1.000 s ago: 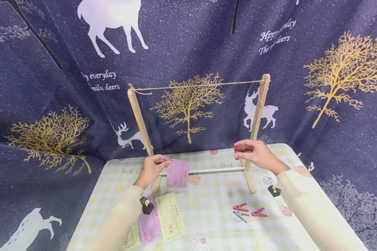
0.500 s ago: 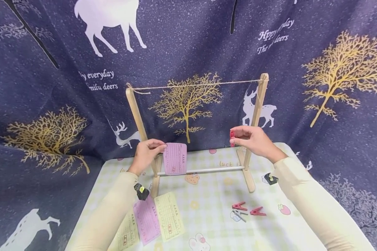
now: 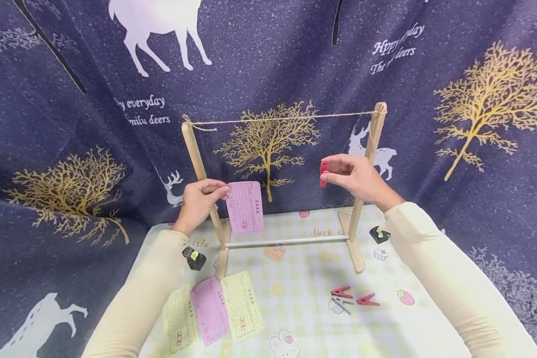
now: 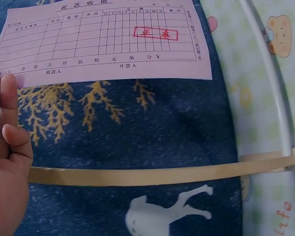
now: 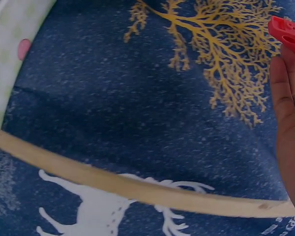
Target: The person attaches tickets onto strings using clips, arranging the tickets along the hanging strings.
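Observation:
My left hand [image 3: 199, 203] pinches a pink printed slip [image 3: 246, 208] by its upper left corner, in front of the left post and below the string [image 3: 286, 119]. In the left wrist view the slip [image 4: 103, 42] shows a ruled table and a red stamp. My right hand [image 3: 362, 180] holds a red clothespin [image 3: 324, 174] upright between thumb and fingers, left of the right post. The right wrist view shows the red clothespin [image 5: 288, 34] at its right edge, by my fingertips. Slip and clothespin are both apart from the string.
A wooden frame has a left post [image 3: 194, 154], a right post [image 3: 372, 144] and a white bar [image 3: 291, 242]. On the table lie a pink slip [image 3: 210, 311], yellow slips [image 3: 241, 306] [image 3: 180, 318], red clothespins [image 3: 341, 292] [image 3: 368, 299] and a grey clothespin [image 3: 342, 304].
Both hands have risen, the left with the pink slip and the right with the red clothespin. Each has also shifted somewhat to the left. The slip now hangs above the white bar.

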### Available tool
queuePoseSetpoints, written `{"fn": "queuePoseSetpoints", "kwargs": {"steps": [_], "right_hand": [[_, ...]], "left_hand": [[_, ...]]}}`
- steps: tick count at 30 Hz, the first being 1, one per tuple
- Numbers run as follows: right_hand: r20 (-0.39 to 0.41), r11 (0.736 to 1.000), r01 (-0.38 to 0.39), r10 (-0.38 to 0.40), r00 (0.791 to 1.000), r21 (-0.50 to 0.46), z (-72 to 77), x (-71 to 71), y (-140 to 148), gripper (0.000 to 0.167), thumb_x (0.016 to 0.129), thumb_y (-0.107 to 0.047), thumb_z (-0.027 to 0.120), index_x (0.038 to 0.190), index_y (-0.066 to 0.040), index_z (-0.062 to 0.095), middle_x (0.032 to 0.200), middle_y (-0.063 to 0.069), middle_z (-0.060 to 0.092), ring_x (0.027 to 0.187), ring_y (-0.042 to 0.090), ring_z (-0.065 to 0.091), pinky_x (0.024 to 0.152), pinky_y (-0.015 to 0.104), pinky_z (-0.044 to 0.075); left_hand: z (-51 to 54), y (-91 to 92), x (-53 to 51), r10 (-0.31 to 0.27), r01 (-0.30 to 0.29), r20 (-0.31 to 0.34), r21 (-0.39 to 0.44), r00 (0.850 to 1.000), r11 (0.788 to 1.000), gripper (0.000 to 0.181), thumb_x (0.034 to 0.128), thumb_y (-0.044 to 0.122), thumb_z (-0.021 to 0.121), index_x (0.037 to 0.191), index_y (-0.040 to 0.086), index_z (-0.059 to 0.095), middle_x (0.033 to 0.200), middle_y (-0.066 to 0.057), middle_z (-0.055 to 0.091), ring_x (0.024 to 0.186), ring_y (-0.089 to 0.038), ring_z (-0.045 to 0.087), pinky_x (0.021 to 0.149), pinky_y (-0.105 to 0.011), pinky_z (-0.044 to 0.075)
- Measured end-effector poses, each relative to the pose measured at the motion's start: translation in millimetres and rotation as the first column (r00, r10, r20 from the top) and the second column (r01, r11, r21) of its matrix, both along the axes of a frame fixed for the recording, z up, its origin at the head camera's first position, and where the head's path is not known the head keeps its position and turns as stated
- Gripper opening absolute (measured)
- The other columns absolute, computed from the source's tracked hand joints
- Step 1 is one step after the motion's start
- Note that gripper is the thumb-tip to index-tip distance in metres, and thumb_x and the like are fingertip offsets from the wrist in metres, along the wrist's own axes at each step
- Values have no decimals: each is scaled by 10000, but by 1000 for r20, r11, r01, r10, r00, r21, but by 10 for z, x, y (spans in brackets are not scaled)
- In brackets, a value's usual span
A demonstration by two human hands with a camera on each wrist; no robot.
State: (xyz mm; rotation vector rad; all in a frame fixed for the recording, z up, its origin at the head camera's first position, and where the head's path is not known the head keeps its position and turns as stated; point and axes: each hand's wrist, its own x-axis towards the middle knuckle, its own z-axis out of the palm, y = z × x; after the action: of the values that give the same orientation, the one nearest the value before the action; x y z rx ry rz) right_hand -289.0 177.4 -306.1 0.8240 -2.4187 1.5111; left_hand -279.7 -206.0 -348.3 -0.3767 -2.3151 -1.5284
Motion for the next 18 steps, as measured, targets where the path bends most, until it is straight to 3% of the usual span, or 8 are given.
{"fn": "queuePoseSetpoints", "kwargs": {"steps": [12,18], "right_hand": [[-38,1000,5,-4,999,17,312,-66,-192,331,907,-76,744,1206,40,663,1031,152,739,875,15,686,794,172,526],[-62,1000,-26,26,998,-8,487,-101,-311,305,906,-69,743,1182,40,672,1010,130,747,886,40,699,816,191,528]], "left_hand": [[330,-20,-50,27,-27,-16,-3,1000,1000,222,910,151,754,1016,-44,754,863,-213,738,688,-30,688,708,-185,537],[467,-46,-66,49,-50,-80,-9,996,999,238,923,166,741,1052,-34,753,869,-225,735,684,-13,682,658,-163,506]]}}
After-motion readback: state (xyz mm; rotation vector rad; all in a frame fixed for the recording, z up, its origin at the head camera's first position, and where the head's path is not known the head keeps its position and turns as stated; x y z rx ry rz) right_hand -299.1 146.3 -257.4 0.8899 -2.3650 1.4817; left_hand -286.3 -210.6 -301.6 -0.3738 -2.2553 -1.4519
